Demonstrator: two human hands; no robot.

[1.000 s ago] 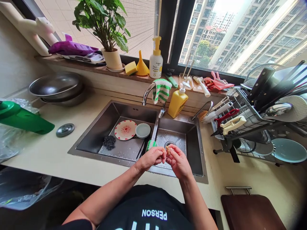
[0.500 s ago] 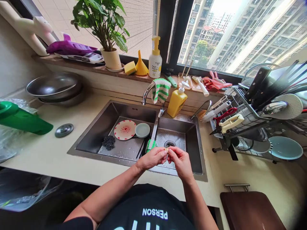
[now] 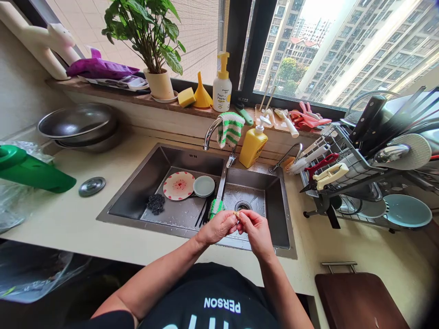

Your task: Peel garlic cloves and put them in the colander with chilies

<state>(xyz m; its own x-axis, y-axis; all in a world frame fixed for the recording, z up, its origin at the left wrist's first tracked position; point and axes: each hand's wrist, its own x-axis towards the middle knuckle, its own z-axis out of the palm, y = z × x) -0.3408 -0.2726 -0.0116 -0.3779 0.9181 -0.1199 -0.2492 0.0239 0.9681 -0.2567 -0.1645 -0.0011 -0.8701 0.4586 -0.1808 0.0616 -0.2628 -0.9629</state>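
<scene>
My left hand (image 3: 221,227) and my right hand (image 3: 254,227) meet fingertip to fingertip over the near edge of the double sink (image 3: 254,183). Both pinch a tiny yellowish piece (image 3: 236,214), too small to name. Just behind my left hand a green and white striped cloth (image 3: 216,207) lies over the divider. In the left basin sit a red-patterned plate (image 3: 178,186), a small pale dish (image 3: 204,186), a dark scouring pad (image 3: 156,204) and several dark chopsticks (image 3: 201,212). The drain (image 3: 243,206) of the right basin shows behind my fingers.
A faucet (image 3: 207,137) with a striped cloth (image 3: 231,129) stands behind the sink, beside a yellow bottle (image 3: 253,147). To the right are a dish rack (image 3: 343,151) and a brown board (image 3: 360,301). Woks (image 3: 78,123) and a green container (image 3: 34,169) stand left.
My fingers have shifted slightly around the tiny piece, my right hand moving a little left. Everything else stays where it was.
</scene>
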